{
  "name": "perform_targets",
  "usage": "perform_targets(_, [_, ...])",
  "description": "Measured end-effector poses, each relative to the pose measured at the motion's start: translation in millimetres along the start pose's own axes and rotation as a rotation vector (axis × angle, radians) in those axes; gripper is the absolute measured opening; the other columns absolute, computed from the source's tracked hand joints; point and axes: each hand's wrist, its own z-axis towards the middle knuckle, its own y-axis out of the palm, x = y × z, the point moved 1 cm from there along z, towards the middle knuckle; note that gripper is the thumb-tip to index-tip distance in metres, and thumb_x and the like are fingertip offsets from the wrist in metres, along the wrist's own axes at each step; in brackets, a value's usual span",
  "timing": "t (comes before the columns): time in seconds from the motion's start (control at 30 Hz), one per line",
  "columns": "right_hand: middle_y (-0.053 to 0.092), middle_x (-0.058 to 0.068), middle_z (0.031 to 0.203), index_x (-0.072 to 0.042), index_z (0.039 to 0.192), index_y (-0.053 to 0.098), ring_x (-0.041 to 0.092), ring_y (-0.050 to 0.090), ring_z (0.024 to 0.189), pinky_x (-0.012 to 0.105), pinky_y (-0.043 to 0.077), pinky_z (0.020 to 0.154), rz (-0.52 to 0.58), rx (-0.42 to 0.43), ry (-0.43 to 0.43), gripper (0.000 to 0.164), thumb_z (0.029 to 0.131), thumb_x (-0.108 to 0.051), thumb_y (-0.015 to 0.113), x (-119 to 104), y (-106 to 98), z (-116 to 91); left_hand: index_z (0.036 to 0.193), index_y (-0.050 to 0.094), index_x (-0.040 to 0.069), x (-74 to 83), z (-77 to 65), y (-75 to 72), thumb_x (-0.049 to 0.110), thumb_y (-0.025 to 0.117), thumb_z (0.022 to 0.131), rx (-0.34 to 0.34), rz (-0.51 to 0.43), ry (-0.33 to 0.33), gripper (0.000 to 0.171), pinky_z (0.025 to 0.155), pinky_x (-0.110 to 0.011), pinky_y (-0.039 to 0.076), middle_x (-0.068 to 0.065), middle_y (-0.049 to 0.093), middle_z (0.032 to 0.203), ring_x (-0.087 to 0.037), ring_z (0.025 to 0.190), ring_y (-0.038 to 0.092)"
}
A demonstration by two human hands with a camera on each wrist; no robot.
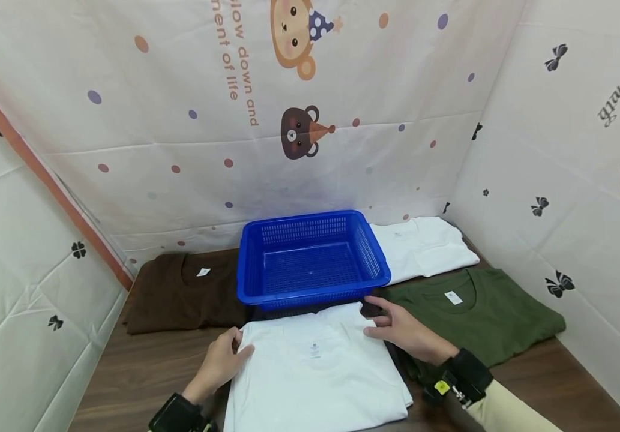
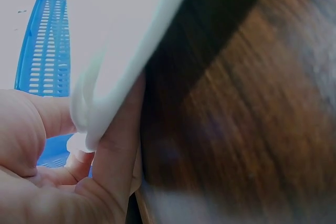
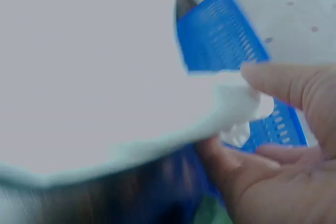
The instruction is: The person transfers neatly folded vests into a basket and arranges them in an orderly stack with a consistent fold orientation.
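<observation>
A folded white T-shirt (image 1: 315, 390) with a small printed neck label lies at the front, its collar toward the basket. My left hand (image 1: 220, 362) pinches its upper left corner; in the left wrist view the thumb is on one side of the folded white edge (image 2: 97, 121) and the fingers are on the other. At the upper right corner my right hand (image 1: 404, 332) grips the fabric, with the thumb above and fingers beneath the white cloth (image 3: 231, 100) in the right wrist view. Just beyond the shirt stands a blue plastic basket (image 1: 310, 298) with nothing in it.
On the brown wooden table (image 1: 126, 384), a folded brown T-shirt (image 1: 180, 306) lies left of the basket. A folded green T-shirt (image 1: 482, 312) is at right, and another white T-shirt (image 1: 423, 246) lies behind it. Printed cloth walls (image 1: 180, 144) enclose the back and sides.
</observation>
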Motion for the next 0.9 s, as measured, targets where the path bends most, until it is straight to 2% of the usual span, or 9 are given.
perform_targets(0.07, [0.05, 0.032, 0.147, 0.001, 0.162, 0.019, 0.035, 0.059, 0.128, 0.047, 0.051, 0.102, 0.067, -0.019, 0.047, 0.085, 0.099, -0.02, 0.071, -0.7, 1.0, -2.1, 0.083, 0.047, 0.008, -0.3, 0.0, 0.5, 0.007, 0.073, 0.092, 0.0, -0.002, -0.006, 0.028, 0.06, -0.026, 0.031, 0.0, 0.039, 0.07, -0.015, 0.063, 0.04])
perform_targets(0.23, [0.054, 0.028, 0.145, 0.006, 0.16, 0.02, 0.031, 0.06, 0.125, 0.049, 0.052, 0.1, 0.157, -0.12, 0.099, 0.08, 0.1, -0.016, 0.069, 1.4, 1.5, -7.3, 0.084, 0.046, 0.008, 0.6, -1.3, 1.3, 0.007, 0.071, 0.093, 0.002, -0.007, -0.007, 0.027, 0.059, -0.027, 0.032, 0.0, 0.039, 0.071, -0.016, 0.064, 0.04])
perform_targets(0.37, [0.057, 0.026, 0.141, 0.009, 0.155, 0.03, 0.032, 0.059, 0.126, 0.046, 0.054, 0.098, 0.227, -0.21, 0.11, 0.07, 0.1, -0.011, 0.068, 6.9, 4.0, -9.6, 0.085, 0.045, 0.008, 2.7, -2.6, 1.5, 0.006, 0.071, 0.094, 0.008, -0.013, -0.012, 0.027, 0.059, -0.026, 0.031, -0.001, 0.038, 0.071, -0.015, 0.063, 0.039])
perform_targets(0.5, [0.058, 0.023, 0.138, 0.009, 0.151, 0.036, 0.032, 0.058, 0.125, 0.044, 0.054, 0.097, 0.234, -0.241, 0.098, 0.065, 0.099, -0.009, 0.07, 9.9, 9.5, -9.2, 0.09, 0.048, 0.008, 5.4, -4.4, 0.7, 0.007, 0.069, 0.096, 0.013, -0.028, -0.015, 0.022, 0.062, -0.027, 0.033, -0.001, 0.041, 0.074, -0.016, 0.067, 0.042])
perform_targets(0.7, [0.055, 0.022, 0.141, 0.007, 0.153, 0.033, 0.031, 0.058, 0.124, 0.045, 0.054, 0.097, 0.232, -0.239, 0.091, 0.065, 0.1, -0.007, 0.066, 10.8, 11.3, -4.9, 0.101, 0.05, 0.01, 8.0, -5.9, -0.5, 0.01, 0.063, 0.102, 0.0, -0.12, -0.038, 0.013, 0.064, -0.027, 0.033, -0.002, 0.043, 0.077, -0.017, 0.069, 0.043])
perform_targets(0.9, [0.049, 0.022, 0.148, 0.001, 0.161, 0.018, 0.033, 0.053, 0.13, 0.047, 0.051, 0.102, 0.293, -0.332, 0.099, 0.075, 0.101, -0.003, 0.063, 10.5, 11.1, -5.3, 0.107, 0.047, 0.009, 9.5, -6.2, 0.0, 0.01, 0.058, 0.105, -0.038, -0.199, -0.054, 0.011, 0.062, -0.027, 0.031, -0.003, 0.037, 0.077, -0.017, 0.067, 0.038])
